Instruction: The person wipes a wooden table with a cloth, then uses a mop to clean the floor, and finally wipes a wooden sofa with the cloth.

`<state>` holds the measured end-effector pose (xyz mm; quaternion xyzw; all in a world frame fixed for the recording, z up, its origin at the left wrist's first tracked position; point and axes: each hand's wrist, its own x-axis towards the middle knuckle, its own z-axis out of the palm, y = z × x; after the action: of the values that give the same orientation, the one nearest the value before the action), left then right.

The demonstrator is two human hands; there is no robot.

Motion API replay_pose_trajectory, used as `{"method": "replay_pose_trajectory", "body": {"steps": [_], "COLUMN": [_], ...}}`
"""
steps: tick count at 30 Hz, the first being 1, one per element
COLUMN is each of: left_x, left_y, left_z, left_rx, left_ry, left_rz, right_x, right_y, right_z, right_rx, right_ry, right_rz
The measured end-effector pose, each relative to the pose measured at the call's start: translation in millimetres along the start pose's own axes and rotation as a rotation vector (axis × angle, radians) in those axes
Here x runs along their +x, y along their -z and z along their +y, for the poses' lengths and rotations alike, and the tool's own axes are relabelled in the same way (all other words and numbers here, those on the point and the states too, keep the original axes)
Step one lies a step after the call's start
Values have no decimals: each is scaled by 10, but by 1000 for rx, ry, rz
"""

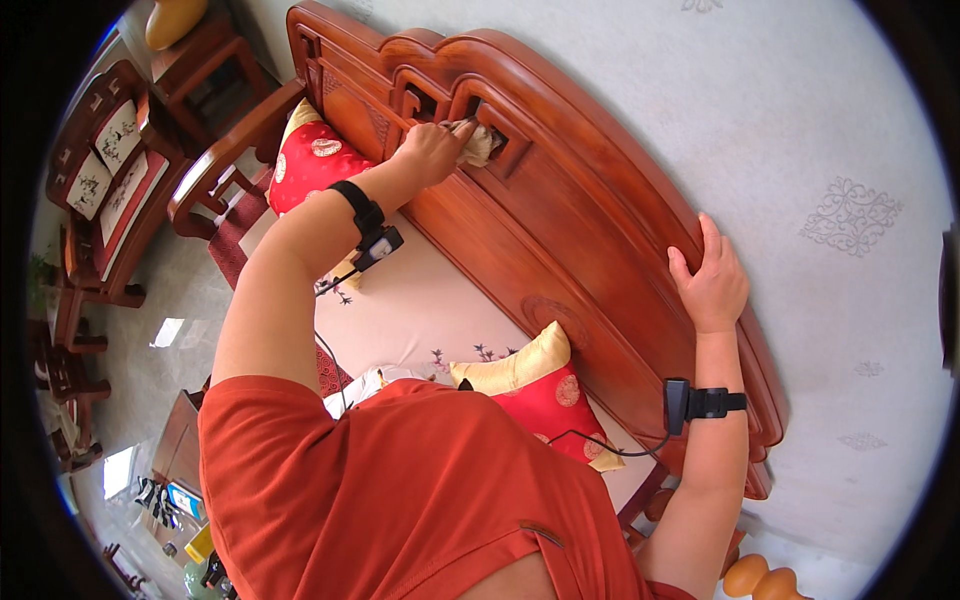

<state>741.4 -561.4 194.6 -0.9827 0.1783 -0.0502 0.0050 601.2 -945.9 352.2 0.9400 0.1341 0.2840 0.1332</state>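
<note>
My left hand [435,154] pinches a crumpled pale cloth [480,144] against the fretwork opening in the carved wooden backrest [577,217] of a long settee. My right hand [712,289] lies over the top rail of that backrest, thumb apart from the fingers, with no loose thing in it. Below the backrest is a cream seat cushion [420,300] with printed blossom sprigs. A red and gold cushion [319,161] leans at the far-left armrest. Another red and gold cushion [551,397] leans against the backrest, partly hidden by my red shirt.
The patterned wall [810,135] runs close behind the backrest. A curved wooden armrest [232,142] ends the settee. Across the grey floor [172,300] stands a wooden armchair [112,180] with cushions. A side table [214,64] bears a yellow vase [174,22]. Thin cables hang from my wrist straps.
</note>
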Motion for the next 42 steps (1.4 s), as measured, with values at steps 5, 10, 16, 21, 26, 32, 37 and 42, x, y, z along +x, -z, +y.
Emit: {"method": "replay_pose_trajectory", "body": {"steps": [5, 10, 16, 21, 26, 32, 37, 42], "left_x": [-45, -335, -391, -332, -180, -420, -525, -247], "left_y": [-13, 116, 37, -173, -495, -233, -174, -339], "left_z": [91, 236, 235, 263, 255, 286, 350, 277], "left_rx": [-211, -460, -677, -776, -1700, -2515, -2781, -2905], "left_ry": [29, 170, 369, 361, 673, 699, 170, 356], "left_rz": [89, 104, 354, 363, 342, -63, -421, -143], "right_x": [5, -3, 1, 8, 20, 10, 12, 31], "right_y": [-3, -1, -5, 2, -1, 21, -7, -6], "right_z": [-12, 1, 2, 1, -8, -17, -3, -23], "right_rx": [2, 1, -6, 3, 5, -17, -10, -11], "right_ry": [-13, -18, -11, -4, -8, -8, -7, -2], "right_rz": [0, -2, 1, 4, -10, -9, 0, -6]}}
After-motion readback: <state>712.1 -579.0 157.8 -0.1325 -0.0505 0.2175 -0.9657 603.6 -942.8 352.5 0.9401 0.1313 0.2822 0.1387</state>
